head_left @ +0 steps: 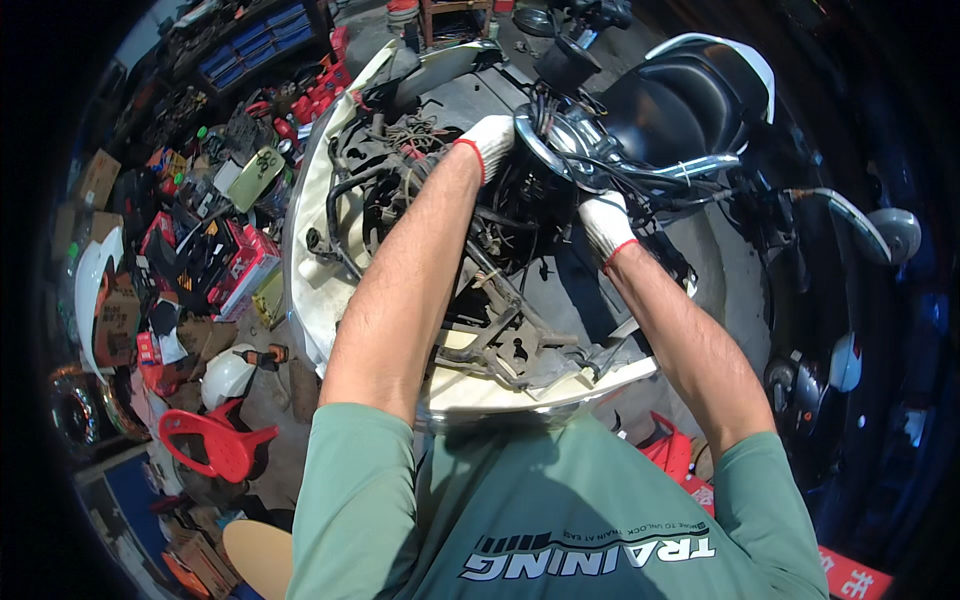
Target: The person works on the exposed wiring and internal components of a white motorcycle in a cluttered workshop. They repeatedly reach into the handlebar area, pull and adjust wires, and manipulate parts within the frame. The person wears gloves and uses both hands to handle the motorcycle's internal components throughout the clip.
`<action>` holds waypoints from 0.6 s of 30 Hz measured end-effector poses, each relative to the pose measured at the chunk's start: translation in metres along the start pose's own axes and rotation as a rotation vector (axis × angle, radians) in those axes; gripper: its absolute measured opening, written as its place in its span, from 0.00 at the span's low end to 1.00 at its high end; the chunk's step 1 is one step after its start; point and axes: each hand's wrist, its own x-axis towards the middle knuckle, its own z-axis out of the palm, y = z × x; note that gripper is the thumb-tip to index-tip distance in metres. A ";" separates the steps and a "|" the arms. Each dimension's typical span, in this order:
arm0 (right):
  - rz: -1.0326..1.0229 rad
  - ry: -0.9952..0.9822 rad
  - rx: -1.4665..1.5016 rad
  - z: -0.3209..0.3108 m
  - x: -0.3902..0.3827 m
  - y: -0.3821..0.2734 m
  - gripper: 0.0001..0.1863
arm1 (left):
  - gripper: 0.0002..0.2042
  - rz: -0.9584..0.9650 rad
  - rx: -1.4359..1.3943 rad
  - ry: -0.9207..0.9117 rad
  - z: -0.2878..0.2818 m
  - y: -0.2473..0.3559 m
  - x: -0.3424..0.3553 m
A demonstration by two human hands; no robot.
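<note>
A partly stripped scooter stands in front of me, with a cream front panel [325, 230] around a bundle of exposed dark cables [410, 140]. My left hand [490, 142], in a white knit glove with a red cuff, is at the left edge of a round chrome-rimmed part [535, 148] by the handlebar [700, 168]. My right hand [606, 222], gloved the same way, reaches in just below and right of that part, beside black cables. The fingers of both hands are hidden behind the parts and the wiring, so their grip does not show.
Behind the handlebar is a black seat [690, 105]; a round mirror [893, 235] juts out at right. Boxes, bottles and loose parts crowd the floor at left, with a red plastic part [215, 445] and a white helmet-like shell [228, 375] nearer. Blue bins [255, 45] stand far left.
</note>
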 end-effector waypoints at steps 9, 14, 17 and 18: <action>0.220 0.053 0.113 -0.016 0.018 0.027 0.10 | 0.12 0.013 0.490 0.079 0.002 0.039 -0.007; 0.404 0.054 0.402 -0.006 0.020 0.025 0.08 | 0.21 -0.282 -0.029 0.315 0.005 0.014 -0.002; 0.400 0.026 0.359 -0.005 -0.014 -0.022 0.07 | 0.19 -0.357 -0.150 0.308 -0.017 0.039 -0.010; 0.383 0.075 0.337 -0.009 -0.016 -0.020 0.08 | 0.18 -0.369 -0.183 0.292 -0.026 0.058 -0.019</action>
